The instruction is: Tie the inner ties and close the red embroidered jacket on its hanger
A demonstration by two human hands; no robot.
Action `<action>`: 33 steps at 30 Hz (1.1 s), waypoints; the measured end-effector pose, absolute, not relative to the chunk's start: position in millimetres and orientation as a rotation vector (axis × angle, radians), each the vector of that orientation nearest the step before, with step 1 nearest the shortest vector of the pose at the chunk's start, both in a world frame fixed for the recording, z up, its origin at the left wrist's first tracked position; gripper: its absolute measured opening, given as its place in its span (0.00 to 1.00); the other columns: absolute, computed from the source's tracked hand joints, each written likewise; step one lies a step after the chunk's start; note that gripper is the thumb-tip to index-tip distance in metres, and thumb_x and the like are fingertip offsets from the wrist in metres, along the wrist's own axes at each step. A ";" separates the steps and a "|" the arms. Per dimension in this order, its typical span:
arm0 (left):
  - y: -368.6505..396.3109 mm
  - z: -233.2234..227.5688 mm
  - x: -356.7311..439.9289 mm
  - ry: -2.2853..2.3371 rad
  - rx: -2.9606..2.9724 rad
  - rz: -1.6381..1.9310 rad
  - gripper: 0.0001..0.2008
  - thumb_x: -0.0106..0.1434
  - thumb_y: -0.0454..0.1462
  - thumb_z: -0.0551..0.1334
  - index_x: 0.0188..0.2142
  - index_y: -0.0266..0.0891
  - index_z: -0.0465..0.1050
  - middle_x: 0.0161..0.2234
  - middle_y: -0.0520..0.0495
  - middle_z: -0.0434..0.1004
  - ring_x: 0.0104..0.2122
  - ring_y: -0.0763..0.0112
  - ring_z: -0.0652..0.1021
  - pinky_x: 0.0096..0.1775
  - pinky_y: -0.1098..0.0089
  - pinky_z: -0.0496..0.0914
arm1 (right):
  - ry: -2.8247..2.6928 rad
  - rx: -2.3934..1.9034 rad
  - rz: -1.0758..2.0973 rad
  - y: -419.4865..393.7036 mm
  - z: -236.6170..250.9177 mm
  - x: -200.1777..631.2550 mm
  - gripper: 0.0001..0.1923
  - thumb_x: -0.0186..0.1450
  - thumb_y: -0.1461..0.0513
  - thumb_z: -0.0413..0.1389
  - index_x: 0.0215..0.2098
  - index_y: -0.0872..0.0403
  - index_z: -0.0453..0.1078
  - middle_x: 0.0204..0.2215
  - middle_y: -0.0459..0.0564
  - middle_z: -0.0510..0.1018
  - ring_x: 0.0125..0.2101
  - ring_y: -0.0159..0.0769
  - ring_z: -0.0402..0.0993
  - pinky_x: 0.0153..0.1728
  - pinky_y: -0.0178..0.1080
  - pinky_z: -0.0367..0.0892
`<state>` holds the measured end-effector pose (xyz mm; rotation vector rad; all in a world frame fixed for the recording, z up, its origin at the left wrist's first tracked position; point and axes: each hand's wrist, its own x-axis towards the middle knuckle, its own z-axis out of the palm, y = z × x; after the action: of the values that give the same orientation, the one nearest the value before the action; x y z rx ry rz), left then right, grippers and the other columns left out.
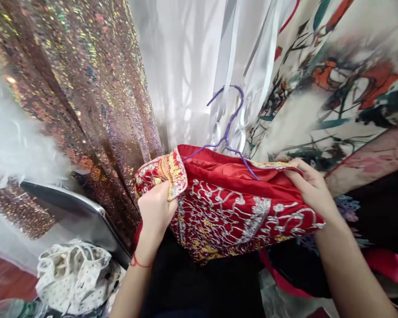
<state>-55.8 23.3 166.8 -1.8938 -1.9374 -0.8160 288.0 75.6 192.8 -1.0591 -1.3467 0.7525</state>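
"Garment [215, 218] first: where was it?"

"Red and densely embroidered, it was held up between both hands, with a purple hanger [226, 138] set into its opening. The left hand [157, 205] was clamped on the gold-worked flap [173, 172]; the right hand [308, 183] pinched the far side of the opening, its thumb inside."

"How would it have handled?"

"Soft, I judged, yet somewhat weighty from all that metallic thread, and the shiny lining [215, 168] looked slippery. The bound edges seemed the surest hold; raised stitching might have snagged."

"Any containers?"

"A white spotted bundle [74, 278] slumped at lower left, perhaps a bag; I couldn't tell what it held. Translucent plastic [8, 308] showed in the corner beside it, contents unclear. Farther back, sequinned cloth [99, 75] hung on the left."
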 end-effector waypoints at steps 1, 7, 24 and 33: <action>19.8 169.4 -46.4 -1.864 -1.909 -0.841 0.08 0.61 0.36 0.59 0.26 0.39 0.70 0.26 0.45 0.78 0.28 0.64 0.78 0.29 0.69 0.58 | -1.311 -1.045 0.765 67.9 192.3 282.1 0.23 0.53 0.45 0.68 0.24 0.51 0.64 0.22 0.42 0.66 0.22 0.29 0.59 0.24 0.34 0.56; 3.4 198.1 14.1 -1.598 -1.959 -1.046 0.19 0.69 0.49 0.58 0.29 0.38 0.73 0.23 0.49 0.76 0.23 0.70 0.74 0.26 0.69 0.58 | -1.284 -0.966 0.767 29.1 187.8 249.5 0.22 0.58 0.47 0.65 0.25 0.51 0.62 0.22 0.40 0.64 0.22 0.27 0.56 0.23 0.32 0.55; 5.6 195.2 34.7 -0.688 -2.516 -1.146 0.35 0.54 0.69 0.51 0.28 0.40 0.73 0.26 0.52 0.72 0.31 0.69 0.66 0.39 0.63 0.55 | -1.245 -0.851 0.755 29.9 153.1 271.8 0.24 0.54 0.46 0.69 0.25 0.51 0.61 0.18 0.37 0.63 0.18 0.25 0.54 0.21 0.31 0.50; -9.4 203.2 36.8 -0.814 -2.359 -1.129 0.32 0.58 0.65 0.55 0.21 0.39 0.68 0.20 0.53 0.65 0.28 0.70 0.63 0.37 0.62 0.54 | -1.240 -0.751 0.566 -51.5 235.6 246.9 0.18 0.57 0.56 0.67 0.25 0.51 0.61 0.21 0.40 0.67 0.20 0.25 0.59 0.21 0.30 0.55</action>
<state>36.8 -9.4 203.2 -2.3585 -0.8136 -1.1286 246.9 -51.5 235.6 -0.7511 -1.2395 0.5660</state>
